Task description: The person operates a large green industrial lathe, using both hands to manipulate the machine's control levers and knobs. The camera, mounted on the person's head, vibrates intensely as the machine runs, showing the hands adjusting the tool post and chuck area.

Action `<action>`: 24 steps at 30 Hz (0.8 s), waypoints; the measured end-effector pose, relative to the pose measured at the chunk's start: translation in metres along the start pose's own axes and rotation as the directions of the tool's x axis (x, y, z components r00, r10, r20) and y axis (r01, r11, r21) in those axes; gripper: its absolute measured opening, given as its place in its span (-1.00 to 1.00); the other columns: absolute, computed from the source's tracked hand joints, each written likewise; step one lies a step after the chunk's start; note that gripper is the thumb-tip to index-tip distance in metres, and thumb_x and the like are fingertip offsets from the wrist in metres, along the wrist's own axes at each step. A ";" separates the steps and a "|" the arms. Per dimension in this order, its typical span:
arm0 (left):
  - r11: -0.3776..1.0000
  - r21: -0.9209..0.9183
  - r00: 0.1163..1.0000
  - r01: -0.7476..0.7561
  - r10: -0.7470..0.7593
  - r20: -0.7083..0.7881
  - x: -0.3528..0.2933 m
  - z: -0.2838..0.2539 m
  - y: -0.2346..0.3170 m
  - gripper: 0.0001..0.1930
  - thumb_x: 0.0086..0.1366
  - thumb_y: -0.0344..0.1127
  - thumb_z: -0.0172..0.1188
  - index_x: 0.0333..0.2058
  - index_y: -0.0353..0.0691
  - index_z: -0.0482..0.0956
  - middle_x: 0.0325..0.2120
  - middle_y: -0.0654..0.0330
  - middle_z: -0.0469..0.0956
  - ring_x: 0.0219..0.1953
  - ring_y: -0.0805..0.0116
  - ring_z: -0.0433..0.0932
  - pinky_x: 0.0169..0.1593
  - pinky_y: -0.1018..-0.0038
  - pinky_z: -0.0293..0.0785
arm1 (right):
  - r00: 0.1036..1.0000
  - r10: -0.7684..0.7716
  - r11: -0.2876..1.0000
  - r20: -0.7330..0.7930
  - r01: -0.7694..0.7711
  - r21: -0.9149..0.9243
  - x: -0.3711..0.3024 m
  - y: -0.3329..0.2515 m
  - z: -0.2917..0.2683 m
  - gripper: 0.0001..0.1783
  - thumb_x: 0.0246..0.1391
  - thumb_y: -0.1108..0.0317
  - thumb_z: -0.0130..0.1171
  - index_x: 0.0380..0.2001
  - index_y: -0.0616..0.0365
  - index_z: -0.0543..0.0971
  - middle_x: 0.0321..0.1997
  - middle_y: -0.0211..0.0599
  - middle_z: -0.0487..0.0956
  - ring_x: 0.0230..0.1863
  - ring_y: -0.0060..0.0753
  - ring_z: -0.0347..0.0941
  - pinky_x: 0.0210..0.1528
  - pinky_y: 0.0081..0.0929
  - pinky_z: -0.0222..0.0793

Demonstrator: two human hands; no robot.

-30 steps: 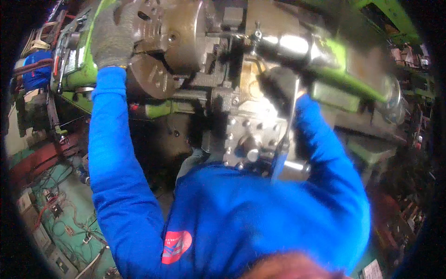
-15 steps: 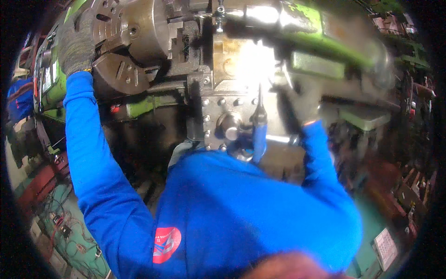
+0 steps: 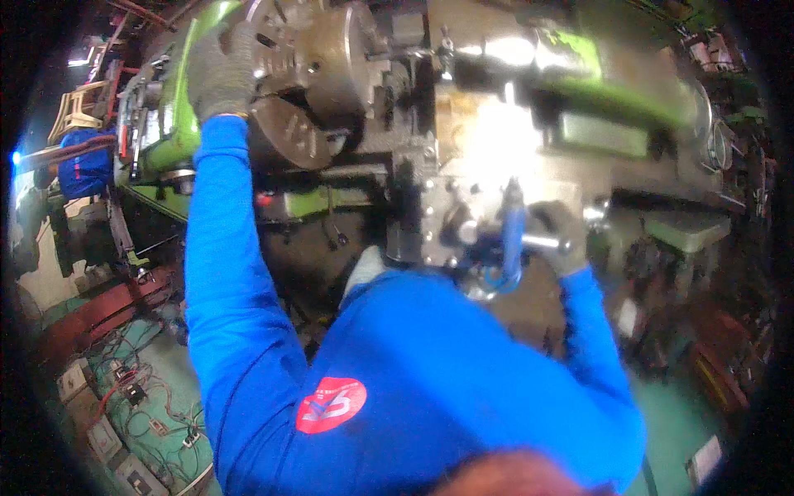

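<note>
My left hand [image 3: 219, 74], in a grey knit glove, lies with its fingers stretched out against the green machine housing [image 3: 180, 103]. Just right of it is the big steel lathe chuck [image 3: 314, 62], with a rounded jawed part [image 3: 291, 132] below. My gloved right hand [image 3: 566, 227] is curled beside the tool carriage, slightly blurred. A bright metal lever [image 3: 546, 242] crosses in front of it, and what its fingers close on is hidden. Left of that hand stands a blue-handled nozzle tool [image 3: 514, 236], upright. Strong glare washes out the carriage top behind it.
A green-painted machine part [image 3: 612, 95] runs along the far right, with a flat green ledge [image 3: 691, 231] nearer. Tangled cables [image 3: 157, 405] lie on the green floor at left, beside a red beam [image 3: 107, 322]. A blue cloth-like item [image 3: 85, 164] hangs far left.
My right hand has come down and nearer, from beside the bright glare to the metal lever. The whole view has shifted, so the machine sits further right. My left hand stays by the chuck.
</note>
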State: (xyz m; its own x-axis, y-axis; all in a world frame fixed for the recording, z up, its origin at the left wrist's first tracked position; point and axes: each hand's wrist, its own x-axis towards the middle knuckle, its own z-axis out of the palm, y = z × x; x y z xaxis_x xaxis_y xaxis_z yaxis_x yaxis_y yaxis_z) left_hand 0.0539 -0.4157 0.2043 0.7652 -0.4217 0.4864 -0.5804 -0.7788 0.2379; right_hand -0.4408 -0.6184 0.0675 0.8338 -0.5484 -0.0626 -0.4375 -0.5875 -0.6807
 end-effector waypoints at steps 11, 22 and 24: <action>0.948 -0.121 0.849 -0.296 0.203 -0.488 -0.038 -0.003 -0.002 -0.66 0.31 -0.28 0.25 -0.01 -0.34 0.56 -0.05 -0.10 0.57 0.03 -0.12 0.52 0.17 0.08 0.40 | 0.700 -0.188 0.970 -0.689 0.023 -0.242 0.167 -0.004 -0.104 -0.60 0.22 0.14 0.28 0.00 0.18 0.62 0.06 -0.14 0.61 0.10 -0.12 0.53 0.18 -0.29 0.41; 0.596 -0.796 0.928 0.105 0.229 0.293 -0.184 0.073 0.088 -0.69 0.29 -0.36 0.25 -0.02 -0.32 0.57 -0.10 0.01 0.62 0.01 0.08 0.57 0.11 0.24 0.46 | 0.854 -0.021 0.807 -0.520 -0.293 -0.514 0.304 0.013 -0.096 -0.22 0.18 -0.35 0.07 0.16 0.10 0.56 0.20 0.04 0.55 0.25 0.07 0.45 0.28 -0.14 0.34; 0.468 -0.812 0.876 0.348 0.146 0.460 -0.183 0.100 0.092 -0.64 0.31 -0.33 0.23 0.04 -0.35 0.53 -0.04 0.00 0.59 0.05 0.14 0.55 0.14 0.26 0.45 | 0.861 0.012 0.794 -0.508 -0.317 -0.519 0.293 -0.010 -0.088 -0.26 0.19 -0.32 0.08 0.14 0.09 0.58 0.15 -0.01 0.59 0.21 0.07 0.49 0.25 -0.14 0.37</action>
State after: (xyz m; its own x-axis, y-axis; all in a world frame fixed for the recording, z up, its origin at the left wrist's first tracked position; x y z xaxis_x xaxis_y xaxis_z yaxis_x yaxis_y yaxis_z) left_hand -0.1115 -0.4573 0.0531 0.7136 -0.6965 0.0744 -0.2316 -0.1343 0.9635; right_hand -0.2222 -0.8258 0.1203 0.5419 -0.7817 0.3087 -0.7864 -0.6012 -0.1420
